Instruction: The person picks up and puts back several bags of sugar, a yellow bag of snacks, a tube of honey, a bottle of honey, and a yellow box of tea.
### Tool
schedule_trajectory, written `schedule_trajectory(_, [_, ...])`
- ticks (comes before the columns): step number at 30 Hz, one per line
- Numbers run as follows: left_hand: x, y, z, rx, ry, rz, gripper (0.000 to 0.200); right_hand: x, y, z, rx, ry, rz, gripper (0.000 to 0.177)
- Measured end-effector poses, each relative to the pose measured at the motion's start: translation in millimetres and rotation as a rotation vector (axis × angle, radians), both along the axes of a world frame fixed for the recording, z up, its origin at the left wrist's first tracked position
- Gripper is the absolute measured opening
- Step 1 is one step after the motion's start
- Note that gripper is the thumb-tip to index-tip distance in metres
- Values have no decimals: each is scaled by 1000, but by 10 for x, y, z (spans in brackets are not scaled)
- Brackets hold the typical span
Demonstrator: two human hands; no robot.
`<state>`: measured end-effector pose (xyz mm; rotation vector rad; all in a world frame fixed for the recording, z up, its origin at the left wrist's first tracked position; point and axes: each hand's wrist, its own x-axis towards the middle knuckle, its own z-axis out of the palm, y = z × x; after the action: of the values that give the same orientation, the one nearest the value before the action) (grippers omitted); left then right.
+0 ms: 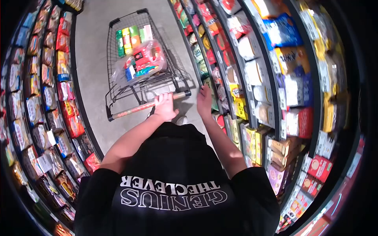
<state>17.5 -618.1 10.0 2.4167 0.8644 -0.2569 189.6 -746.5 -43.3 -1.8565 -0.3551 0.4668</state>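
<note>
1. The black wire shopping cart (128,16) stands on the grey floor (92,51) directly ahead of the person, in the aisle between two shelf units.
2. In its basket, nearest the handle, lies a clear plastic bag (159,57) holding glossy red packages (145,56), a teal packet (145,71) and a blue-and-white pack (130,72).
3. Beyond the bag, side by side, are a green pack (119,41), a yellow-and-red pack (126,40), an orange-and-green pack (134,37) and a pale pack with pink and green (147,32).
4. The left hand (165,107) is closed over the orange-red push handle (130,111), right of its middle.
5. The right hand (204,103) is raised off the handle, partly open with fingers loosely curled, beside the right shelves (315,84). It seems to hold nothing, though the fingertips blend with the dark packets behind.
6. The right shelves carry a shiny blue bag (282,31), yellow packets (239,108) and brown cartons (279,147); the left shelves (74,78) carry rows of bagged goods.
7. The shelf units flank the cart closely on both sides.
</note>
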Motion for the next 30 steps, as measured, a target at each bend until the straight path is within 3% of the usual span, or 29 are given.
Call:
schedule_trajectory(2, [54,104,-26,4,-30,19,92,-114,395,207,128,-439,318,56])
schedule_trajectory(5, [138,345,157,-33,-25,15,88,-281,872,433,84,-451,526,56])
schedule_trajectory(7, [145,666,194,-208,-33,-74,85,-254,1173,450,-19,-573,667,53])
schedule_trajectory(8, [66,797,144,-300,-168,-84,78,-238,1244,435,-129,-594,709,54])
schedule_trajectory(9, [-31,918,92,-297,-180,-68,78,-215,1329,461,-127,-605,725,54])
schedule_trajectory(11, [-279,1131,-3,-42,-376,-66,71,-181,1487,502,-214,-597,777,55])
schedule_trajectory(13, [-616,1477,311,32,-205,17,68,-145,1630,505,-258,-615,809,55])
schedule_trajectory(15, [-1020,1785,438,65,-36,146,58,-154,1784,541,-371,-817,838,51])
schedule_trajectory(18, [-1533,2198,201,58,143,185,44,-48,2042,527,-359,-811,839,41])
schedule_trajectory(20, [-1674,2342,-10,96,241,33,26,27,2224,622,-418,-744,888,36])
schedule_trajectory(21, [-1667,2356,-40,86,238,45,26,74,2279,632,-484,-666,919,31])
schedule_trajectory(24, [-1583,2455,-105,129,54,128,27,199,2470,602,-469,-779,937,20])
schedule_trajectory(30, [-1430,2800,-184,167,17,117,26,480,2933,603,-648,-622,1032,23])
